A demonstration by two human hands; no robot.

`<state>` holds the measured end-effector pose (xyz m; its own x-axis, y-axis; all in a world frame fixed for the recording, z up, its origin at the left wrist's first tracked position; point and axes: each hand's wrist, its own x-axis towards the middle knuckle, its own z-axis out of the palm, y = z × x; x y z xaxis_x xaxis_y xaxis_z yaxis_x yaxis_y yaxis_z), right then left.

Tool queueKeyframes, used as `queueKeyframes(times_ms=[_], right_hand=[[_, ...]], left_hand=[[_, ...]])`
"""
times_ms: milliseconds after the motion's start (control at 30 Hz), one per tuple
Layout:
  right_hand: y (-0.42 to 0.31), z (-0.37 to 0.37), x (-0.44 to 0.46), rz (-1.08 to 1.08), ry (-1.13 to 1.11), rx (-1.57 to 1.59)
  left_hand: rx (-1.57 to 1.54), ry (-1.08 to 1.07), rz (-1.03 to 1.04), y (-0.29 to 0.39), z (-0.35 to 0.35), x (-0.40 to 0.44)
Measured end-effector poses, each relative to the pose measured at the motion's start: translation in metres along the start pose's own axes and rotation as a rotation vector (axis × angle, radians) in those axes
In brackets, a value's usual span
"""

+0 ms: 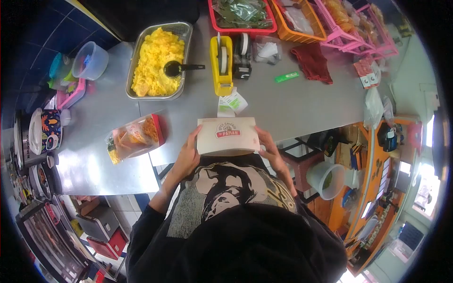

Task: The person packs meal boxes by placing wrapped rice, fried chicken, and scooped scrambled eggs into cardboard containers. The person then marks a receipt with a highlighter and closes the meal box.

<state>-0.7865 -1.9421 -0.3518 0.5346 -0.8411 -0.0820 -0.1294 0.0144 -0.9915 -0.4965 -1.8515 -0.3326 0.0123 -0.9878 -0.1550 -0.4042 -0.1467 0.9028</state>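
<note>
A white cardboard food box (228,137) with a red and grey printed logo is at the front edge of the metal table, its lid closed. My left hand (188,153) grips its left end, and my right hand (270,150) grips the right end. Just beyond the box lie printed paper slips (231,103), partly under a yellow tape dispenser (222,70). To the left rests a clear plastic bag (137,137) with fried food and a red-edged box in it.
A metal tray (185,53) of yellow food with a black scoop (173,69) stands back left. Behind are a black tape dispenser (243,56), a red basket (243,29) and an orange basket (302,35). A green packet (287,77) and dark red cloth (312,62) lie right.
</note>
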Motion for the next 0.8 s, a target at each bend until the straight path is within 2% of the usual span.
queueKeyframes(times_ms=[33, 67, 100, 167, 200, 233, 267, 300, 333, 367, 400, 433, 467, 500, 533, 600, 667, 800], right_hand=[[0.002, -0.013, 0.002, 0.038, -0.101, 0.001], [0.005, -0.020, 0.003, 0.075, -0.202, 0.003], [0.011, -0.016, 0.003, 0.072, -0.198, 0.002], [0.019, 0.005, 0.008, 0.304, -0.032, 0.121], [0.031, 0.013, 0.009, 0.304, -0.028, 0.124], [0.046, 0.021, 0.009, 0.224, 0.008, -0.079], [0.047, 0.028, 0.013, 0.141, 0.041, -0.284], [0.046, 0.030, 0.017, 0.137, 0.038, -0.288], [0.031, 0.033, 0.022, 0.033, 0.056, -0.491], [0.017, 0.033, 0.026, -0.072, 0.077, -0.693], [0.006, 0.028, 0.032, -0.075, 0.079, -0.694], [-0.004, 0.021, 0.038, -0.137, -0.095, -0.820], [-0.012, 0.014, 0.041, -0.194, -0.278, -0.942], [-0.017, 0.007, 0.042, -0.189, -0.281, -0.940], [-0.021, 0.000, 0.047, -0.201, -0.369, -0.981], [-0.028, -0.005, 0.058, -0.218, -0.456, -1.021], [-0.032, -0.009, 0.066, -0.326, -0.540, -1.048], [-0.037, -0.012, 0.082, -0.333, -0.606, -0.966]], left_hand=[[0.002, -0.001, 0.005, -0.001, -0.006, 0.001], [0.019, -0.094, 0.011, -0.002, -0.013, 0.003], [0.035, -0.186, 0.016, -0.003, -0.018, 0.005], [-0.075, -0.237, -0.028, -0.004, -0.027, 0.014], [-0.185, -0.286, -0.079, -0.004, -0.030, 0.018], [-0.184, -0.290, -0.080, -0.003, -0.020, 0.021], [-0.134, -0.098, -0.152, -0.005, 0.001, 0.028], [-0.083, 0.097, -0.222, -0.009, 0.017, 0.033], [-0.084, 0.100, -0.221, -0.022, 0.029, 0.033], [0.133, 0.217, -0.059, -0.033, 0.039, 0.033], [0.350, 0.332, 0.106, -0.045, 0.045, 0.033], [0.353, 0.329, 0.112, -0.038, 0.039, 0.035], [0.561, 0.225, 0.167, -0.022, 0.030, 0.032], [0.766, 0.116, 0.218, -0.009, 0.022, 0.028], [0.767, 0.117, 0.219, -0.003, 0.016, 0.029], [0.789, -0.219, 0.268, 0.004, 0.001, 0.033], [0.769, -0.262, 0.285, 0.005, -0.005, 0.037], [0.776, -0.355, 0.304, 0.007, -0.012, 0.047]])
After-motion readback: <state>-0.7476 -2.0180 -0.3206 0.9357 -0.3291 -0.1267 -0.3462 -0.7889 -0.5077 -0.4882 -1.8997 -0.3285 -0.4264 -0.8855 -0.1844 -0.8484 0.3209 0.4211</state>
